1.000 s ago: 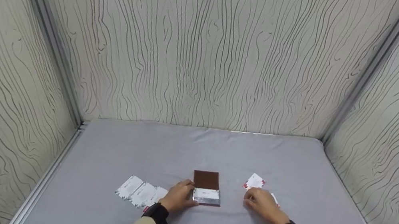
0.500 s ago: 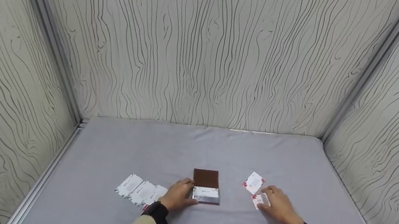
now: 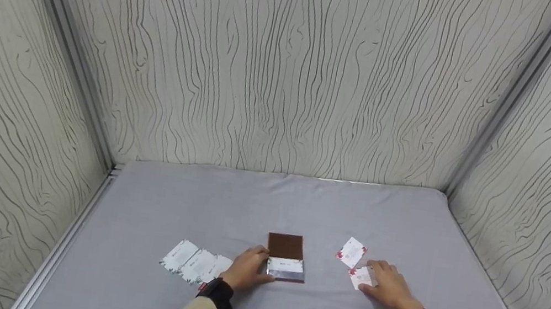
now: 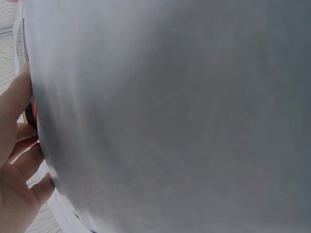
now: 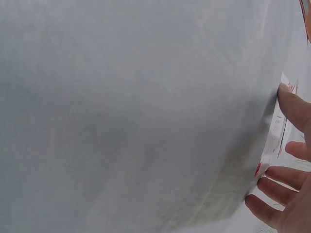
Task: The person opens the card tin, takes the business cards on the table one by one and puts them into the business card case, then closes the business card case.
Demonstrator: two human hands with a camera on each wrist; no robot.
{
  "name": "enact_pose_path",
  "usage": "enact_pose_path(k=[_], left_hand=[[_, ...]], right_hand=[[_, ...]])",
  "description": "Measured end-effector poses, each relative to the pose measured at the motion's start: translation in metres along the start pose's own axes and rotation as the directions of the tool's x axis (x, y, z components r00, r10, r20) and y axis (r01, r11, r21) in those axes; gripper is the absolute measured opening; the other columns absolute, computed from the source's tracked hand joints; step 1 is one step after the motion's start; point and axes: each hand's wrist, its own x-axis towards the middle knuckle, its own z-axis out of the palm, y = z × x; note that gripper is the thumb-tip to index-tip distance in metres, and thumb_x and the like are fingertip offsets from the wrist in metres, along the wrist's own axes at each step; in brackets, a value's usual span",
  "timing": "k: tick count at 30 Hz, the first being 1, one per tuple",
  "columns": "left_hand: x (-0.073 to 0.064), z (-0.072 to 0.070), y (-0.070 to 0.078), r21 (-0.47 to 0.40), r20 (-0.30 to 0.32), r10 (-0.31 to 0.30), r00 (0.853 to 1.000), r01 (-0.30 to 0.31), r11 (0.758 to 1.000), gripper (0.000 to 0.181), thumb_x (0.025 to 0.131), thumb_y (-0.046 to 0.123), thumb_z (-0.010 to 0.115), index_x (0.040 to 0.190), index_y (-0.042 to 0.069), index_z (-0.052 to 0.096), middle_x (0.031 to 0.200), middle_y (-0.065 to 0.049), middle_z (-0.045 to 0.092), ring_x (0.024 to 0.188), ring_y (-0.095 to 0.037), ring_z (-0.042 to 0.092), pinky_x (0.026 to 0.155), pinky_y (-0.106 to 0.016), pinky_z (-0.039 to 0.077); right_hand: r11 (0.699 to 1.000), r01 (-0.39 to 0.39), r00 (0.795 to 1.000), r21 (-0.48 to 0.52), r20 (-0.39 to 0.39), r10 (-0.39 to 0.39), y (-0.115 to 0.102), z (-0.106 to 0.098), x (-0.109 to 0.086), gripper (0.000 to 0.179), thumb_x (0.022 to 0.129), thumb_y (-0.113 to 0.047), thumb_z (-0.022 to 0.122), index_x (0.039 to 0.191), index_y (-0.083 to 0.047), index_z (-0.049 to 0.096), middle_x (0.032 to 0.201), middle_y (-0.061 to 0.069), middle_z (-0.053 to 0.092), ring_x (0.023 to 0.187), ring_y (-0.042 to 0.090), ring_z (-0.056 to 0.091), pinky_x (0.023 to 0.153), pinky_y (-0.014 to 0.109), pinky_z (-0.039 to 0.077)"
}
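A brown card holder (image 3: 286, 246) lies unfolded on the cloth, a white card (image 3: 285, 264) showing in its clear lower pocket. My left hand (image 3: 244, 269) holds its left side, thumb at the lower corner and fingers higher up the edge. Over on the right, my right hand (image 3: 388, 290) pinches a white card with red flowers (image 3: 360, 277) by its edges between thumb and fingers. In the right wrist view that card (image 5: 273, 136) spans from thumb to fingers, low at the cloth. A second red-flowered card (image 3: 352, 253) lies just beyond, corner to corner with it.
Several white cards with green leaf corners (image 3: 200, 264) lie overlapping left of my left hand, partly hidden by it. Grey cloth (image 3: 223, 201) covers the table. Wood-patterned panels (image 3: 290, 67) rise at the back and both sides.
My right hand has shifted right and spread its fingers across the nearer red-flowered card, which was mostly hidden behind it before. The left hand has stayed at the card holder.
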Motion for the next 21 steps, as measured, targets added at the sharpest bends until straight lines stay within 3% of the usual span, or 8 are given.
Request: enact_pose_path(k=[4,10,13,17,21], left_hand=[[-0.0002,-0.0009,-0.0001,-0.009,-0.002,0.007,1.000,-0.007,1.000,0.051,0.082,0.030,0.081,0.116,-0.006,0.066,0.120,-0.012,0.060,0.115,-0.030,0.057,0.101,-0.037,0.045],[-0.0012,-0.0013,-0.0016,-0.006,-0.062,0.073,0.995,-0.073,0.997,0.049,0.082,0.028,0.081,0.111,-0.008,0.066,0.114,-0.014,0.061,0.108,-0.031,0.060,0.095,-0.039,0.048],[-0.0011,-0.0014,-0.0016,-0.012,-0.060,0.070,0.996,-0.071,0.997,0.047,0.082,0.026,0.081,0.110,-0.009,0.066,0.114,-0.014,0.061,0.107,-0.031,0.060,0.094,-0.039,0.048],[-0.0012,-0.0020,-0.0005,-0.021,-0.022,0.028,0.999,-0.028,0.999,0.050,0.082,0.028,0.081,0.113,-0.008,0.065,0.118,-0.013,0.060,0.111,-0.031,0.059,0.098,-0.038,0.047],[-0.0015,-0.0031,0.0009,-0.011,-0.020,0.037,0.999,-0.037,0.999,0.051,0.082,0.030,0.081,0.113,-0.007,0.065,0.119,-0.013,0.060,0.111,-0.031,0.059,0.097,-0.038,0.047]], right_hand=[[1.000,-0.024,1.000,0.001,0.006,0.024,0.0001,-0.0002,0.0002,0.058,0.078,-0.027,0.084,0.121,0.002,0.059,0.113,0.023,0.055,0.102,0.043,0.054,0.083,0.059,0.046],[0.999,-0.044,0.999,0.010,0.014,0.044,-0.0007,-0.0037,0.0000,0.060,0.076,-0.026,0.085,0.124,0.001,0.060,0.106,0.018,0.050,0.095,0.035,0.050,0.080,0.054,0.045],[0.998,-0.051,0.998,0.023,0.025,0.051,-0.0011,-0.0054,-0.0007,0.061,0.077,-0.022,0.084,0.127,0.001,0.060,0.105,0.016,0.048,0.094,0.032,0.049,0.080,0.052,0.044],[0.999,-0.009,1.000,0.049,0.008,0.009,-0.0031,-0.0065,-0.0010,0.044,0.081,-0.012,0.080,0.119,0.001,0.064,0.102,0.013,0.047,0.092,0.029,0.050,0.080,0.049,0.046],[0.995,0.068,0.997,0.069,-0.046,-0.064,-0.0055,-0.0071,-0.0002,0.016,0.085,0.001,0.072,0.101,-0.002,0.068,0.097,0.008,0.047,0.087,0.024,0.052,0.078,0.046,0.049]])
